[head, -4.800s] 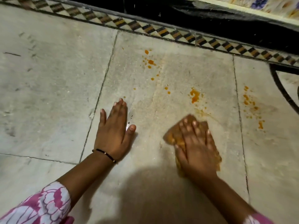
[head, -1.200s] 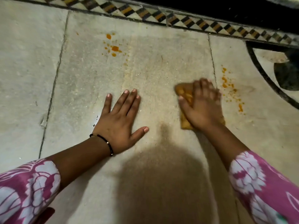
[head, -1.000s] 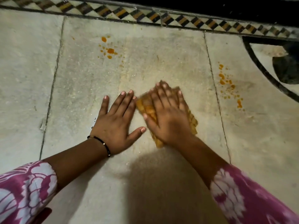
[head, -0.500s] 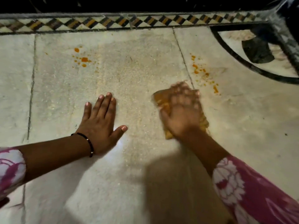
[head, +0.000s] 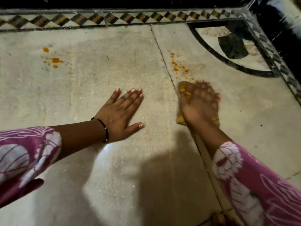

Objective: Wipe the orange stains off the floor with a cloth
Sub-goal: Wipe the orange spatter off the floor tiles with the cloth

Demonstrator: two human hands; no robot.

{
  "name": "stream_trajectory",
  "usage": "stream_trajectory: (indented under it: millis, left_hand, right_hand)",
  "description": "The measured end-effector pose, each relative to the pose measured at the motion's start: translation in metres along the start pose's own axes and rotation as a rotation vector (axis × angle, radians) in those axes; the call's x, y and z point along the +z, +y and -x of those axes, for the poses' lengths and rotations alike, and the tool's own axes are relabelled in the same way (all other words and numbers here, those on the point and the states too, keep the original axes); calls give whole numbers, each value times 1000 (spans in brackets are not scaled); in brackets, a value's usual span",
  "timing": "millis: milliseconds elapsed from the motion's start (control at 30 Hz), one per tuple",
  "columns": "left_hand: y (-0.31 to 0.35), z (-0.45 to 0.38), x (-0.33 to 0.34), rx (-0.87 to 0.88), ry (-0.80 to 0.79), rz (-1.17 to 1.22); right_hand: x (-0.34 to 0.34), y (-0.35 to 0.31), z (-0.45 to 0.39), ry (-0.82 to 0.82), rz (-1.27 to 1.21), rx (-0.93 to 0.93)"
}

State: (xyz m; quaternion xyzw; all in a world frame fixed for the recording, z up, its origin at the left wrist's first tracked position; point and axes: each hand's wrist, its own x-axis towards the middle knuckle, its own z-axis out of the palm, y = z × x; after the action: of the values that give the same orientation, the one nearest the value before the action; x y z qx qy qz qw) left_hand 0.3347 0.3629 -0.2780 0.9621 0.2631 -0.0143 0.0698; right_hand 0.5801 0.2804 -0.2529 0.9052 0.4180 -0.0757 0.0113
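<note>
The floor (head: 101,82) is made of large pale stone slabs, dull and slightly grainy, with thin dark joints between them; one joint runs from the far border down toward the person, passing just left of the cloth. Along the far edge runs a border (head: 114,18) of black, white and yellow diamond tiles, and beyond it everything is dark. At the far right a curved black inlay (head: 211,53) arcs across a lighter slab. The left hand (head: 119,115) lies flat on the stone, palm down, fingers straight and close together with the thumb spread out to the side; a thin black bracelet (head: 104,129) circles the wrist. The right hand (head: 199,106) presses down on a yellow-orange cloth (head: 183,92), fingers spread over it; the hand is blurred, so the exact grip is hard to make out. The cloth sits on the slab right of the joint, touching the near end of a trail of orange stains (head: 176,65) that leads away toward the border. A second cluster of orange spots (head: 54,60) lies well apart on the far left of the middle slab. Both arms wear pink sleeves (head: 254,185) with a white pattern, and a dark shadow falls across the near floor between them.
</note>
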Motion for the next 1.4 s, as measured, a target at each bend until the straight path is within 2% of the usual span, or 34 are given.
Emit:
stream_trajectory:
  millis: [133, 200, 267, 367, 433, 533, 600, 667, 733, 800, 833, 933, 1000, 1100, 1167, 1267, 1333, 1400]
  left_hand:
    - [0, -2, -1, 7, -6, 13]
    - [1, -2, -1, 6, 0, 16]
    - [0, -1, 0, 3, 6, 17]
    - [0, -1, 0, -3, 7, 21]
    - [0, -1, 0, -3, 0, 13]
    - [0, 0, -1, -8, -6, 9]
    - [0, -1, -1, -7, -8, 7]
    - [0, -1, -1, -5, -4, 5]
    - [1, -1, -1, -6, -8, 9]
    - [1, 0, -1, -10, -9, 18]
    - [1, 0, -1, -9, -7, 20]
    - [2, -1, -1, -6, -2, 29]
    - [1, 0, -1, -12, 3, 25]
    - [1, 0, -1, -11, 5, 11]
    - [1, -1, -2, -8, 4, 7]
    - [0, -1, -1, -7, 1, 8]
    - [1, -1, -1, -3, 2, 7]
    - [1, 0, -1, -6, 5, 8]
  right_hand:
    - [11, -17, 47, 55, 1, -456]
    - [11, 12, 75, 5, 8, -536]
    - [6, 51, 85, -32, -23, -447]
    - [-5, 86, 52, -11, -38, -265]
    - [-11, 83, 8, 18, -24, -130]
    - [-11, 39, -49, 18, -9, 37]
    - [-3, 3, -50, 21, 9, -74]
    - [7, -15, -17, 31, 11, -301]
    - [8, -7, 35, 14, 6, -480]
    - [9, 26, 74, -23, 22, -538]
    - [10, 48, 83, -33, 22, -499]
    - [1, 92, 69, 3, -38, -211]
    - [-1, 86, 35, 49, -43, -41]
    - [-1, 42, -20, 71, -22, 162]
    - [0, 3, -32, 73, -7, 109]
    - [14, -41, 3, 98, -22, -189]
    - [19, -41, 52, 118, -46, -340]
    - [21, -11, 93, 57, -35, -387]
